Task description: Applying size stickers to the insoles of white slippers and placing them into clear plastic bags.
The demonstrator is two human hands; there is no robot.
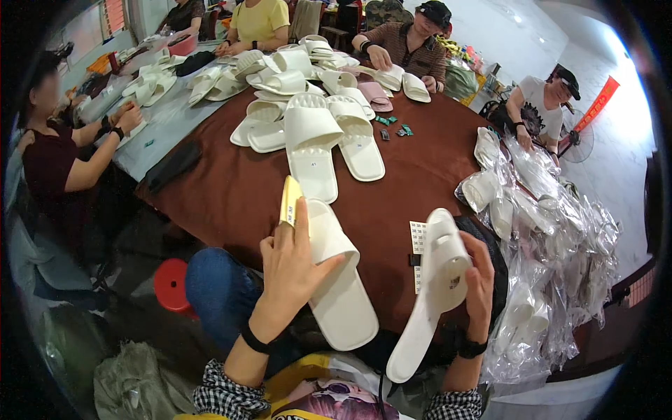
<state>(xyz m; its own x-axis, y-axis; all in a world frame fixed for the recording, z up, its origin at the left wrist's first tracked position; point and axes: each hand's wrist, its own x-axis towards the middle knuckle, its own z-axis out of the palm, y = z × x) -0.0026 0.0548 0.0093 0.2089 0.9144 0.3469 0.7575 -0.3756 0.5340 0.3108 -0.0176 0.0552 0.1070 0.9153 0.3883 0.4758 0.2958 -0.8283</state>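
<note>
White slippers [344, 308], lower centre of the frame, should feel light, soft and bendy. Your left hand [288, 262] holds one, thumb on its strap [332, 244], fingers against a yellow strip [288, 199]; your right hand [479, 283] grips the other, tilted, by the strap. Favour the likely firmer sole edges.

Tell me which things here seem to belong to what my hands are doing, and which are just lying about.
Seemingly in use:
- white slipper, touched by your left hand
- yellow strip, at that hand
- second slipper, held by your right hand
- label sheet

Probably just around:
- red stool
- grey sack
- fan
</note>
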